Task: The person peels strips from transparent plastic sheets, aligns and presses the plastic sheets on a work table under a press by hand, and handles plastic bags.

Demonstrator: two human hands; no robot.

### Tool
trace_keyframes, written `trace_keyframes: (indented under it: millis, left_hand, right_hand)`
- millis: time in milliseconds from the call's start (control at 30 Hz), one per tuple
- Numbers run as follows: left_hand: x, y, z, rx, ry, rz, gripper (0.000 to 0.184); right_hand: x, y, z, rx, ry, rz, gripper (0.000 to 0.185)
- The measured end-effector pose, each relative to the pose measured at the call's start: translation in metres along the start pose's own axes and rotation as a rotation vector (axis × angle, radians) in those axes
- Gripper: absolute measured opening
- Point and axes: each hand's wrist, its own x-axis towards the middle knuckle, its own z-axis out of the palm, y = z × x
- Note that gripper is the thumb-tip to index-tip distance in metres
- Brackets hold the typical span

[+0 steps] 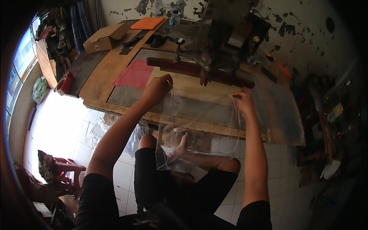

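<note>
A clear plastic sheet (199,126) hangs between my two hands, its lower part dropping past the table edge over my lap. My left hand (160,89) pinches its upper left corner, fingers closed. At the upper right corner, my right hand (243,101) grips the plastic between thumb and fingers. Behind the sheet, a pale yellowish panel (191,82) lies on the table under a dark red bar (226,76) of a machine. A red sheet (134,73) lies flat to the left of my left hand.
The wooden table edge (126,111) runs in front of my knees. An open cardboard box (105,38), an orange sheet (147,23) and a water bottle (174,18) stand or lie at the back. A tape roll (64,83) sits at the left edge. More clear plastic (283,115) drapes over the right side.
</note>
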Motion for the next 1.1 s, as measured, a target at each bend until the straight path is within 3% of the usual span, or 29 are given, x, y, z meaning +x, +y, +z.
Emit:
trace_keyframes:
  millis: [100,167,300,367,500,567,700,767,867,1000,1100]
  left_hand:
    - [0.021,-0.016,0.010,0.103,-0.085,0.072,0.010]
    - [0.028,-0.028,0.022,0.254,-0.063,0.243,0.011]
    - [0.020,-0.015,0.027,0.489,-0.153,0.160,0.015]
    - [0.015,-0.006,0.025,0.542,-0.023,0.237,0.016]
    - [0.020,-0.004,0.020,0.669,-0.024,0.389,0.018]
    - [0.024,-0.007,0.021,0.736,-0.326,0.348,0.023]
    - [0.014,0.008,0.013,0.704,-0.403,0.276,0.038]
    - [0.009,0.017,0.001,0.626,-0.420,0.304,0.057]
    - [0.003,0.011,-0.005,0.557,-0.340,0.388,0.071]
    - [0.000,0.007,-0.005,0.572,-0.396,0.364,0.067]
    - [-0.007,-0.001,0.007,0.642,-0.296,0.413,0.062]
  right_hand:
    - [0.023,0.004,0.008,-0.157,-0.026,-0.053,0.014]
    - [0.029,0.010,0.012,-0.357,0.010,-0.171,0.014]
    - [0.019,-0.002,0.013,-0.390,0.018,-0.185,0.011]
    - [0.012,-0.008,0.013,-0.437,-0.003,-0.331,0.010]
    - [0.006,-0.022,0.009,-0.463,-0.101,-0.344,0.012]
    - [0.004,-0.024,0.006,-0.538,-0.140,-0.530,0.016]
    - [-0.002,-0.041,-0.005,-0.493,-0.221,-0.444,0.021]
    - [-0.014,-0.061,-0.007,-0.603,-0.303,-0.344,0.032]
    - [-0.022,-0.066,-0.008,-0.688,-0.338,-0.420,0.038]
    - [-0.033,-0.037,-0.003,-0.721,-0.254,-0.484,0.035]
    - [-0.039,-0.022,0.004,-0.718,-0.129,-0.635,0.030]
